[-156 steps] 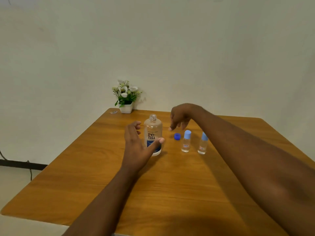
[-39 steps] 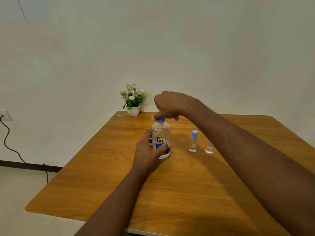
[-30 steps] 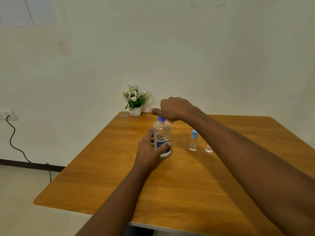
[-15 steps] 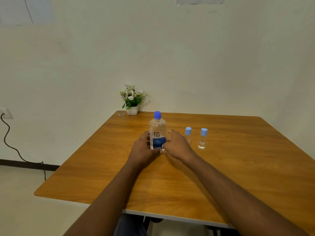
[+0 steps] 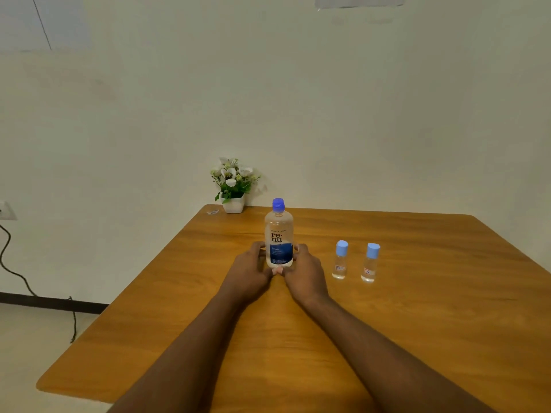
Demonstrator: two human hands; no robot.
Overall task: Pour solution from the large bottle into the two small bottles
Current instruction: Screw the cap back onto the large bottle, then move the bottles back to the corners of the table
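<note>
Wood-grain table (image 5: pixel 447 323), orange-brown, carries everything. Large bottle (image 5: pixel 278 234) stands upright on it, a little beyond centre, blue cap (image 5: pixel 278 204) seated on the neck. My left hand (image 5: pixel 249 271) and right hand (image 5: pixel 304 271) each curl round its lower body from opposite sides, thumb tips close together in front of the base; both grip it, neither is free. All three caps are on, so I read this step as settling the bottle. Whether pouring is ahead or finished I cannot tell. To do it well: base flat on the wood, pressure equal from both sides, then release evenly and draw the right hand back toward me, not sideways. The left small bottle (image 5: pixel 340 260) stands near on that side, and the right small bottle (image 5: pixel 369 263) stands just beside it. Large bottle: clear plastic, pale contents, white label with dark lettering above a blue band. Small ones: clear, light-blue caps, tiny labels, fill level hard to read.
</note>
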